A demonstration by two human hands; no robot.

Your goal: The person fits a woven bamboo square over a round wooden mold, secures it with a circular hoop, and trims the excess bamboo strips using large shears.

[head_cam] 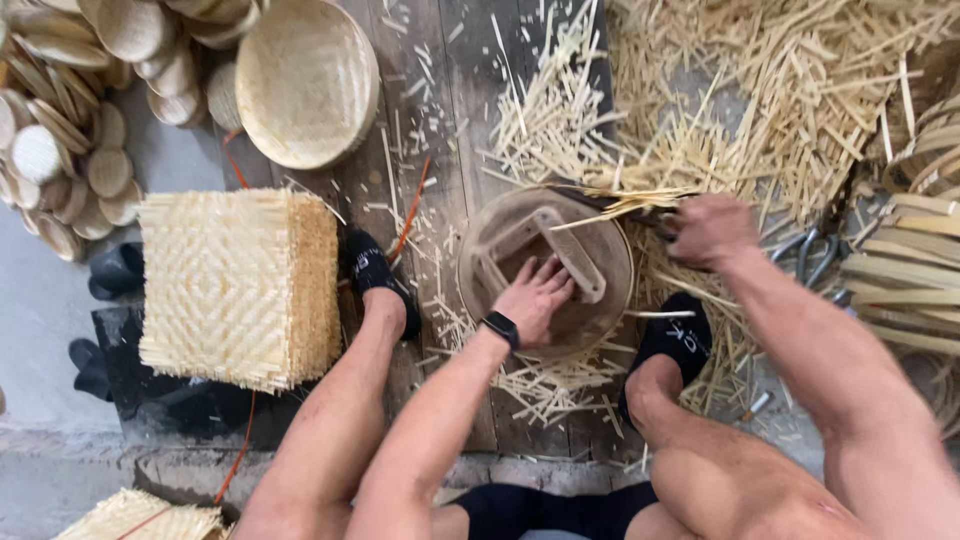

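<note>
Much of the work is hiding under the hands: the woven piece being trimmed is lying beneath a round mould (600, 250), so only its splayed strip ends are showing along the upper rim. The blades of the shears (610, 203) are partly burying themselves in those bamboo strips (625, 200), and the handles are disappearing inside the right hand (712, 230), so how far the blades are standing apart is hard to make out. That right hand is clenching around the shears at the mould's upper right edge. The left hand (535, 298), wearing a black wristband, is lying flat and spread, grasping nothing, pressing down on the mould's middle beside its raised bar. The mould is sitting on the plank floor between 2 black-socked feet, with offcuts lying all around.
</note>
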